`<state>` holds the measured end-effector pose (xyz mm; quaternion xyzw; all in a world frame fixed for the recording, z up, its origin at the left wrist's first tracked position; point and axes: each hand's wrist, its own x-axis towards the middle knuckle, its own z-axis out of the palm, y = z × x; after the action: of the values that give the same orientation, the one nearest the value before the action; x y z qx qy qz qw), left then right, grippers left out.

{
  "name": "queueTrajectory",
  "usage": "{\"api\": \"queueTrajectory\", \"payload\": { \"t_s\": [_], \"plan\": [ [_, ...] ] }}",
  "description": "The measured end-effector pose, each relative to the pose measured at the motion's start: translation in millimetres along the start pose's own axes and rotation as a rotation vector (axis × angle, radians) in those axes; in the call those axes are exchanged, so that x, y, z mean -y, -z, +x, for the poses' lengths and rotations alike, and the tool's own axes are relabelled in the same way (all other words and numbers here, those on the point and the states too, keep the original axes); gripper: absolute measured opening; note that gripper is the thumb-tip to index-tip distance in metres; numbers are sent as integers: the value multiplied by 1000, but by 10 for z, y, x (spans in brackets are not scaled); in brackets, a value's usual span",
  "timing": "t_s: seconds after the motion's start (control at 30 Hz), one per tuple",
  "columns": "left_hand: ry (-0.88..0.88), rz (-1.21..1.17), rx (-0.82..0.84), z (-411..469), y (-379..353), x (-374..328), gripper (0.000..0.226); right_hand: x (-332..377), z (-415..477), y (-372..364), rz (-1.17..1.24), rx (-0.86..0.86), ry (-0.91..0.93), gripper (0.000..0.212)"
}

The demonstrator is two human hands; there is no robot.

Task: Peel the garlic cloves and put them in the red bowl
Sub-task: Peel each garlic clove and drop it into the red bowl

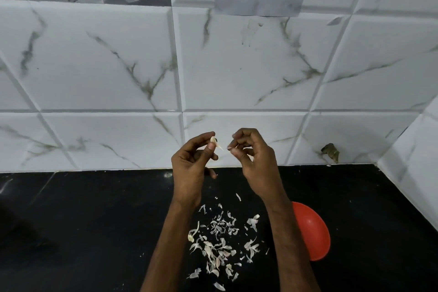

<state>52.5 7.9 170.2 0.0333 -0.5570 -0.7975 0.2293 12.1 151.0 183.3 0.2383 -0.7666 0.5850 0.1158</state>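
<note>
One garlic clove [214,141], one red bowl [312,232].
Left hand [192,163] pinches the clove; right hand [253,156] curled, grip unclear; many peels [218,239] left of the bowl.

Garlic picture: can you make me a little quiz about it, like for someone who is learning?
1. True or false: the left hand pinches the garlic clove in its fingers.
2. Where do the loose peels lie? A: on a plate. B: on the black counter. C: in a sink.
3. Fill in: the red bowl is partly hidden by the ____ forearm.

Key: 1 true. 2 B. 3 right.
</note>
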Motion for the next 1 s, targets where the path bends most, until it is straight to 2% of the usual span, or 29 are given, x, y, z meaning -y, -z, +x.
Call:
{"api": "queueTrajectory", "payload": {
  "t_s": [0.1, 0.27, 0.4, 0.57, 0.73, 0.93, 1.0],
  "plan": [
    [-7, 19, -10, -17, -32, -11, 18, 3, -4, -43, -3, -19, -15, 21],
    [-23, 43, -55, -45, -76, -23, 13, 98, -14, -143, 104, -52, 9, 6],
    [-41, 120, -46, -67, -106, -22, 12, 59, -20, -207, 54, -169, 18, 4],
    [-54, 196, -42, -51, -76, -20, 9, 40, -16, -242, 49, -214, 10, 3],
    [-48, 219, -60, -30, -19, 57, 8, 38, -18, -285, 190, -248, -97, 7],
    [-83, 308, -30, -35, -8, 59, 6, 21, -17, -275, 188, -175, -141, 8],
    [-92, 264, -3, -42, -18, 63, 6, 25, -10, -264, 172, -163, -132, 11]
  ]
}}
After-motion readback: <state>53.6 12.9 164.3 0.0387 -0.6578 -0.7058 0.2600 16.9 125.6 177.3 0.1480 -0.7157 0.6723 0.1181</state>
